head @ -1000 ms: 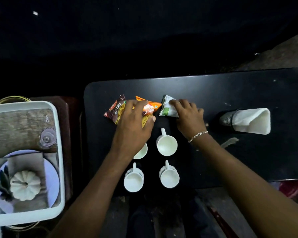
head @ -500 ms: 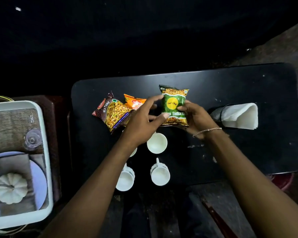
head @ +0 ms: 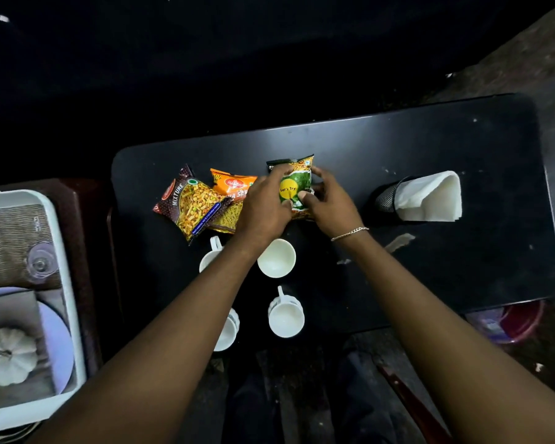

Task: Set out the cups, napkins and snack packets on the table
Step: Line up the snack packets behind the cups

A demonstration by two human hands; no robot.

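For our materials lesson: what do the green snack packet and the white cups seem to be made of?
Green snack packet: probably glossy printed plastic film, creased with highlights. White cups: smooth moulded white, plastic or ceramic; cannot tell which.

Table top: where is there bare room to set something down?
Bare: the far strip of the black table behind the snack packets, and its right end beyond the napkins. Crowded: left-centre, around packets and four white cups.
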